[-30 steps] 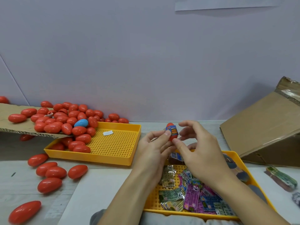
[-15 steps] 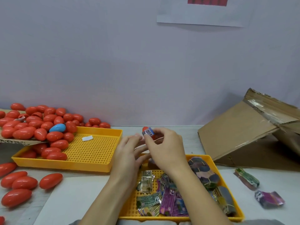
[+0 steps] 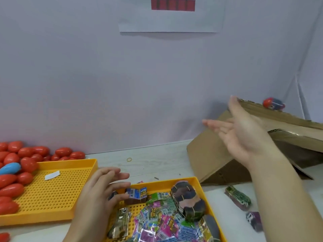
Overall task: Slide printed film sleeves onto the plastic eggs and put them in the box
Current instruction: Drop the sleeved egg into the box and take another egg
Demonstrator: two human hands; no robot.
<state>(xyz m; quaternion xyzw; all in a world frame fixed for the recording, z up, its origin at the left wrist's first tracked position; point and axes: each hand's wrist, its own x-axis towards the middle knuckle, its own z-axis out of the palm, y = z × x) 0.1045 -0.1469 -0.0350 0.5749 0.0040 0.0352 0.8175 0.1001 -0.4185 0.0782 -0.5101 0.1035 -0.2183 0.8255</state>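
Table (image 3: 157, 165) against pale wall (image 3: 87, 84)

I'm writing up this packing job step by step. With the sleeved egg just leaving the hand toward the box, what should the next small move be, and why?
Probably pinch the blue sleeve with the left hand, which hovers open right beside it over the sleeve tray. The right hand is open and empty, and the sleeved egg is at the cardboard box edge, so that egg looks finished and a new one can start.

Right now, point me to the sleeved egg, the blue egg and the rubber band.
sleeved egg (image 3: 273, 103): head view, on its printed film, above the box flap.
blue egg (image 3: 10, 168): head view, middle of its shell.
rubber band (image 3: 129, 159): head view, on the ring's edge.
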